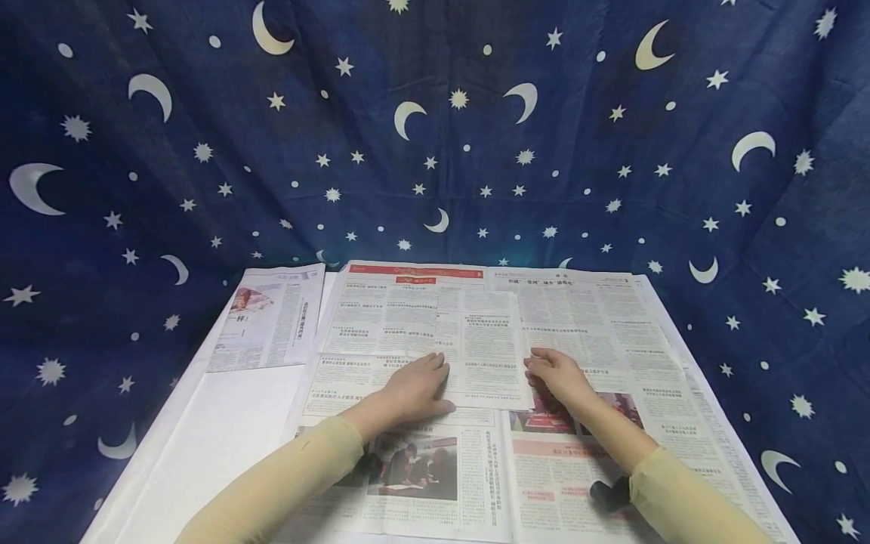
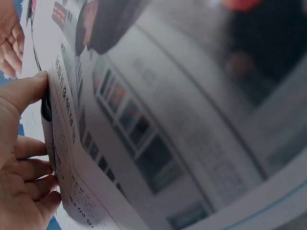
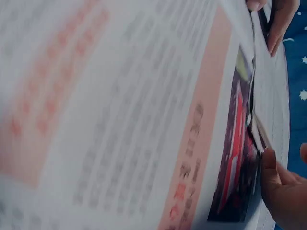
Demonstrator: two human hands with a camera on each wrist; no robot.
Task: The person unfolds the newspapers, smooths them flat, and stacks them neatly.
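Observation:
A smaller folded newspaper lies on top of a large spread newspaper. On the smaller one's left part rests my left hand, its fingers extended and thumb spread toward me. In the left wrist view, the thumb lies by the folded newspaper's near edge. My right hand is at the folded newspaper's right edge, near its lower right corner. The right wrist view has the right thumb against that slightly raised edge, pinching it; the fingertips underneath are partly hidden.
Another folded newspaper lies at the back left of the white table. A dark blue cloth with moons and stars hangs behind and around the table. A black wrist-mounted object shows by the right sleeve.

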